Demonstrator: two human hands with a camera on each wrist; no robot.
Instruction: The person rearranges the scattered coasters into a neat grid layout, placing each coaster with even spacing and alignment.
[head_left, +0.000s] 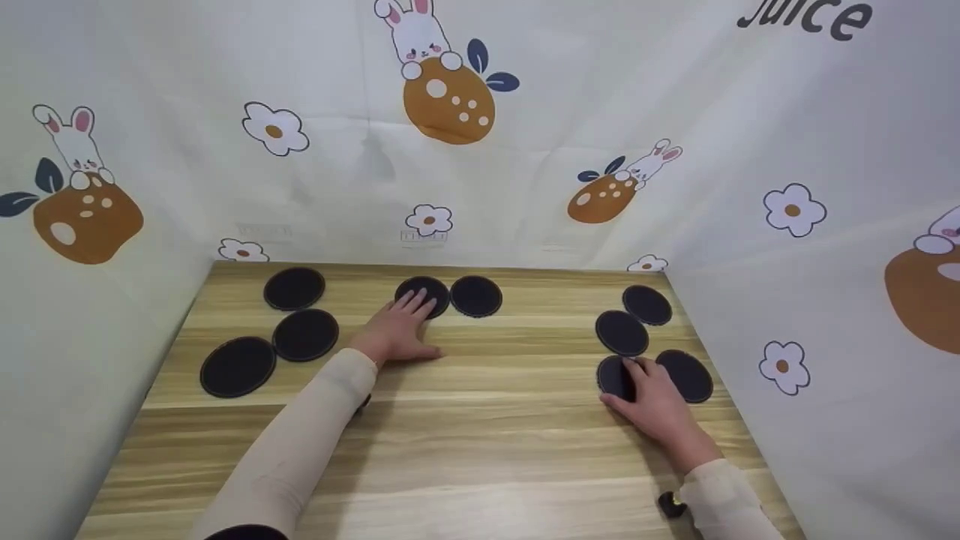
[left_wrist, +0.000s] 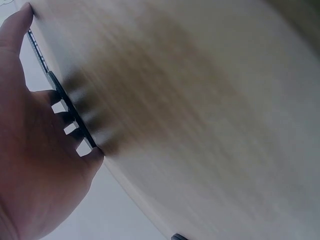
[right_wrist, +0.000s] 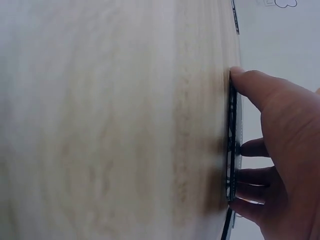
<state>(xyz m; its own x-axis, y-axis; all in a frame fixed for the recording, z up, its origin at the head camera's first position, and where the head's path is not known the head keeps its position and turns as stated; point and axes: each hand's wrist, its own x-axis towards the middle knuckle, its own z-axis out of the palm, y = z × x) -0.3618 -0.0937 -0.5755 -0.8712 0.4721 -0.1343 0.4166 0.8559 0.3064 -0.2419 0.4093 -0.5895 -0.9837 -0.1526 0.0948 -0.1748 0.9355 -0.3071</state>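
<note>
Several black round coasters with stitched-looking rims lie flat on the wood-grain table. My left hand (head_left: pixel 397 330) rests its spread, straight fingers on a coaster (head_left: pixel 406 288) near the back edge, thumb out over the wood. Touching that coaster on its right is another coaster (head_left: pixel 477 296). My right hand (head_left: pixel 660 405) holds a coaster (head_left: pixel 613 377) at its rim, thumb on the near side and fingers on the far side, partly covering it. Just beyond lies a coaster (head_left: pixel 622 333), and to the right a coaster (head_left: pixel 686 376). The right wrist view shows the thumb (right_wrist: pixel 250 82) at the held coaster's edge.
At the left, a coaster (head_left: pixel 295 289), a second coaster (head_left: pixel 305 335) and a third coaster (head_left: pixel 238 367) form a staggered group. One more coaster (head_left: pixel 647 305) lies at the back right. A printed cloth (head_left: pixel 330 187) walls the table (head_left: pixel 480 450) on three sides.
</note>
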